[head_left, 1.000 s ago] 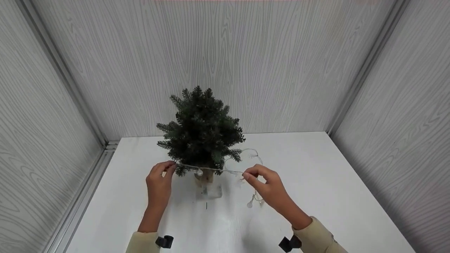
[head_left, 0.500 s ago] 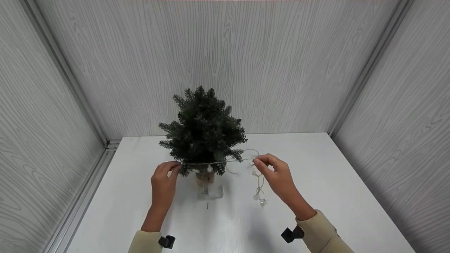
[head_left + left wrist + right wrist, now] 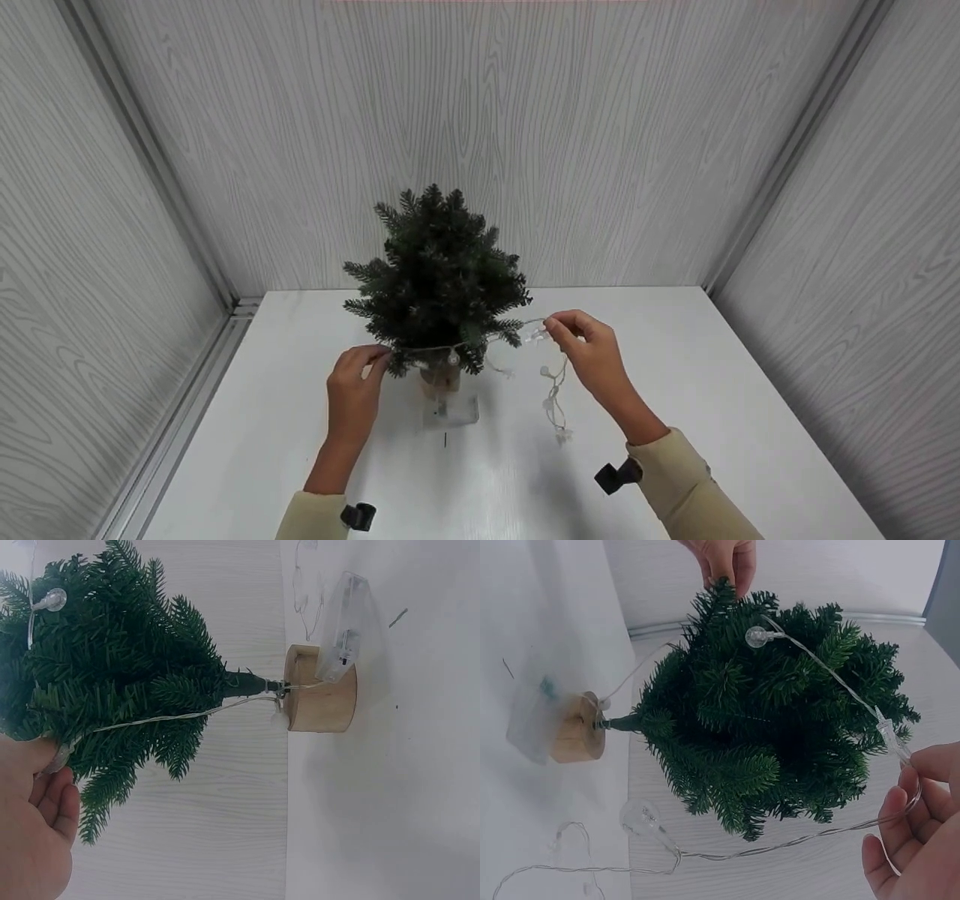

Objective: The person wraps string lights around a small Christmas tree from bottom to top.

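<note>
The string of lights (image 3: 454, 357) lies across the lower front of the small tree (image 3: 442, 277), strung between your two hands. Your left hand (image 3: 354, 382) pinches it by a clear bulb at the tree's lower left; your right hand (image 3: 592, 360) grips the wire between thumb and curled fingers, off the right-hand branches, with a loose length hanging below.

The left wrist view shows what the head view loses: a strand running from your left hand to the trunk, just above the wooden base (image 3: 322, 709), with the clear plastic box (image 3: 346, 622) beside that base. The right wrist view adds a clear ornament just past your right fingertips.

The back edge of the white table (image 3: 675, 450) passes behind the tree; the side walls stand well apart from both hands, and tabletop extends right of the hanging strand.

Branches cover part of your left fingers in the right wrist view, where the box blurs. Each wrist view crops its own hand.
</note>
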Motion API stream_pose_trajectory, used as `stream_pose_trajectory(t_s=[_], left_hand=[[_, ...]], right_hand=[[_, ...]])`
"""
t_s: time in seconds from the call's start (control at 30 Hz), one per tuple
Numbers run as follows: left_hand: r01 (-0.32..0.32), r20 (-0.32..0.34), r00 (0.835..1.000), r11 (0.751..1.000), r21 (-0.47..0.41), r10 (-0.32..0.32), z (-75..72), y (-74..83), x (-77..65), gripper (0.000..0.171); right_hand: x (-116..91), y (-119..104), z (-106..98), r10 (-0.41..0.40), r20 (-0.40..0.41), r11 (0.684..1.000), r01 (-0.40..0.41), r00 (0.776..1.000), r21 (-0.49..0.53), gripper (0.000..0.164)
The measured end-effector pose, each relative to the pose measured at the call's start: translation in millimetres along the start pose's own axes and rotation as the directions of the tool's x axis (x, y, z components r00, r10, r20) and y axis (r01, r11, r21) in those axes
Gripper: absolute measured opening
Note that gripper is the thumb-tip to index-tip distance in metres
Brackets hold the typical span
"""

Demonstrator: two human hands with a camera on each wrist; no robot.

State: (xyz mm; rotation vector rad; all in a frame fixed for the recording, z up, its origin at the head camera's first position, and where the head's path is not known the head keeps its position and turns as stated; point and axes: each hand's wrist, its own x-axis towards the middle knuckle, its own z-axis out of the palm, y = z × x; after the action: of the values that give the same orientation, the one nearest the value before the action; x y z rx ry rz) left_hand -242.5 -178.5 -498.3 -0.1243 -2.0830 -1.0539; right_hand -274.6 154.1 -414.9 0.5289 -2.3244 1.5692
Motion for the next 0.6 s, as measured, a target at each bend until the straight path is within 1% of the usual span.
stream_pose_trajectory(t_s=[0.17,0.27,0.33,0.47,0.53,0.6], left_hand=[[0.015,0.01,1.0,1.0,0.011,-0.015,-0.9,0.4,-0.7,0.01],[0.031,0.02,0.999,0.999,0.016,-0.031,-1.3,1.6,-1.3,0.01],[0.03,0.022,0.999,0.999,0.014,-0.031,-1.3,1.4,-1.3,0.01],[0.013,0.016,1.0,1.0,0.013,-0.013,-1.2,-0.6,-1.0,0.01],[0.005,0.01,1.0,1.0,0.015,-0.005,-1.3,-1.9,-0.9,0.01],[0.005,0.006,1.0,1.0,0.017,-0.005,-1.8,-2.6,-0.9,0.01]], right_hand=[[4.1,5.6,-0.3,0.052,0.034,0.998,-0.051,0.998,-0.024,0.015],[2.0,9.1,-2.3,0.085,0.062,0.996,-0.084,0.994,-0.017,0.014],[0.9,10.8,-3.6,0.094,0.076,0.996,-0.094,0.993,-0.003,0.013],[1.8,12.6,-4.3,0.088,0.084,0.996,-0.09,0.993,0.019,0.011],[5.2,13.6,-2.5,0.077,0.078,0.997,-0.078,0.994,0.009,0.011],[10.4,14.2,0.9,0.067,0.068,0.998,-0.065,0.995,-0.026,0.011]])
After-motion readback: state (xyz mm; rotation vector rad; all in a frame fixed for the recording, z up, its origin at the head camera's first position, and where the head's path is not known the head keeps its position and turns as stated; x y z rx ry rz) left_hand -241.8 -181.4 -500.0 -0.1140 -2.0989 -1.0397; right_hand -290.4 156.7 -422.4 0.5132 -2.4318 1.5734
